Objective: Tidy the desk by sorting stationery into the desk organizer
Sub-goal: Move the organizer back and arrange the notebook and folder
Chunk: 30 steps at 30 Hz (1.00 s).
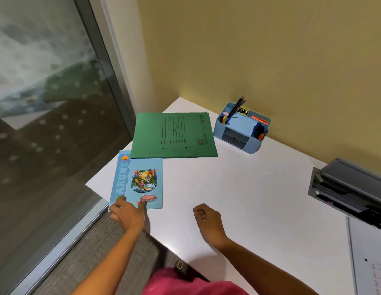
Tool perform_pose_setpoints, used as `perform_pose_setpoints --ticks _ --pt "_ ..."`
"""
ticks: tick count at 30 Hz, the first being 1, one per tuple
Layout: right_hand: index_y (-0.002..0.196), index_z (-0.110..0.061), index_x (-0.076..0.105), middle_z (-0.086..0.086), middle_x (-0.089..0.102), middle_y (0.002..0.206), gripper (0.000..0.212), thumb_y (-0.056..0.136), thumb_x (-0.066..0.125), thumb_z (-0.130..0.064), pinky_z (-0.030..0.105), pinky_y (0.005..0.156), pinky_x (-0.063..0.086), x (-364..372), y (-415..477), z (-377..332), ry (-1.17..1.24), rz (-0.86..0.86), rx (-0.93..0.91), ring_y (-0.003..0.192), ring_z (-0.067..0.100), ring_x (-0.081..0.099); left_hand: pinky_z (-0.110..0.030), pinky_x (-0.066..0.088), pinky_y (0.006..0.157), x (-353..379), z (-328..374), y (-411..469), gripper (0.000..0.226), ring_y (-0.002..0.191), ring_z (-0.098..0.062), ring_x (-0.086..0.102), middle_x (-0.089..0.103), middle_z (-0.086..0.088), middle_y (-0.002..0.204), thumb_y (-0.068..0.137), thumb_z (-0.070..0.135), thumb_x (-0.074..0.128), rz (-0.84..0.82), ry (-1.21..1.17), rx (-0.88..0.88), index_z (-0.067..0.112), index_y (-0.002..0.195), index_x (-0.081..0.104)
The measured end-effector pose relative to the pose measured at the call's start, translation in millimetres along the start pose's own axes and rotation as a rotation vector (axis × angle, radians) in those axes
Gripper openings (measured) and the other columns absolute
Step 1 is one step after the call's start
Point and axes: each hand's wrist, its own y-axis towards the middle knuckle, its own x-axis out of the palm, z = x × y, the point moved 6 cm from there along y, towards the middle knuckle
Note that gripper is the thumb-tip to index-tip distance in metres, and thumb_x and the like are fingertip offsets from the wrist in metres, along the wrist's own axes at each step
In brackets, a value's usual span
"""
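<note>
Here the notebook [138,179], laid lengthwise at the desk's [249,188] left edge, is pressed at its near end by the left grip [128,213], fingers seemingly spread, while the right grip [206,218] is rested nearby, curled and empty.

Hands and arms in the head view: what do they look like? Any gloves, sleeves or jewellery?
No gloves. The left hand and right hand are bare, on forearms with no sleeve, watch or bracelet showing. A tiny pale speck on a right finger may be a ring; too small to tell. A pink garment shows at the bottom edge.
</note>
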Motion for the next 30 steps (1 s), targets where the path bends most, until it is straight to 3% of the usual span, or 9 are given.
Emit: perform_pose_setpoints --ticks 3,7,11,16,20,21,23,27,30 --pt "0.104 -0.018 0.066 -0.007 0.065 0.096 0.026 0.096 0.043 -0.01 0.003 0.064 0.04 13 5 -7 -0.11 -0.03 -0.042 0.08 0.004 0.058 -0.053 0.032 0.103 -6 -6 15 0.083 0.13 -0.041 0.024 0.025 -0.023 0.144 0.075 0.037 0.076 -0.018 0.198 0.013 0.001 0.136 0.033" --pt "0.11 -0.017 0.065 -0.004 0.063 0.108 0.028 0.097 0.041 -0.011 0.003 0.072 0.038 21 7 -10 -0.195 -0.033 -0.043 0.091 0.008 0.058 -0.054 0.032 0.104 -13 -9 32 0.09 0.133 -0.041 0.026 0.026 -0.025 0.145 0.077 0.035 0.075 -0.049 0.209 -0.065 -0.002 0.141 0.023" --pt "0.109 -0.016 0.065 -0.001 0.064 0.107 0.028 0.097 0.04 -0.011 0.005 0.072 0.037 19 8 -10 -0.224 -0.016 -0.037 0.088 0.007 0.056 -0.053 0.04 0.096 -18 -8 41 0.073 0.122 -0.047 0.042 0.037 -0.032 0.134 0.081 0.02 0.073 -0.058 0.128 -0.17 -0.009 0.132 0.03" --pt "0.109 -0.014 0.065 0.0 0.065 0.107 0.028 0.096 0.041 -0.009 0.002 0.068 0.036 16 11 -9 -0.224 -0.018 -0.017 0.088 0.008 0.056 -0.047 0.049 0.083 -29 -15 50 0.049 0.109 -0.044 0.056 0.058 -0.028 0.119 0.081 0.016 0.072 -0.093 0.11 -0.212 -0.007 0.118 0.05" --pt "0.113 -0.012 0.06 0.002 0.064 0.104 0.022 0.095 0.047 -0.012 0.005 0.062 0.037 13 13 -15 -0.186 -0.068 0.011 0.085 0.012 0.057 -0.042 0.059 0.074 -23 -31 50 0.026 0.091 -0.038 0.066 0.066 -0.019 0.104 0.082 0.006 0.07 -0.203 -0.122 -0.321 -0.002 0.105 0.061" --pt "0.113 -0.012 0.059 0.001 0.063 0.1 0.021 0.094 0.049 -0.013 0.005 0.061 0.037 13 13 -18 -0.175 -0.081 0.014 0.084 0.012 0.056 -0.044 0.06 0.065 -22 -33 47 0.021 0.088 -0.037 0.066 0.064 -0.017 0.102 0.084 0.003 0.067 -0.224 -0.206 -0.357 -0.002 0.102 0.059" --pt "0.111 -0.012 0.058 0.002 0.063 0.095 0.019 0.094 0.051 -0.016 0.013 0.064 0.039 12 15 -25 -0.125 -0.09 0.017 0.081 0.014 0.057 -0.039 0.057 0.048 -24 -33 35 0.019 0.09 -0.039 0.064 0.059 -0.015 0.103 0.087 -0.003 0.061 -0.252 -0.372 -0.396 0.004 0.104 0.057" --pt "0.102 -0.013 0.058 0.01 0.065 0.094 0.015 0.095 0.049 -0.023 0.024 0.062 0.049 13 15 -44 0.179 -0.131 0.158 0.068 0.017 0.06 -0.027 0.053 0.036 -36 -37 12 0.036 0.087 -0.037 0.063 0.06 -0.017 0.113 0.089 -0.005 0.057 -0.252 -0.484 -0.381 0.004 0.123 0.054" --pt "0.108 -0.017 0.055 0.009 0.066 0.107 0.026 0.093 0.055 -0.038 0.037 0.075 0.058 21 10 -58 0.413 -0.324 0.291 0.082 0.023 0.068 -0.023 0.051 0.036 -45 -38 -3 0.041 0.074 -0.027 0.061 0.056 -0.015 0.109 0.09 -0.005 0.055 -0.282 -0.519 -0.345 0.005 0.129 0.049"
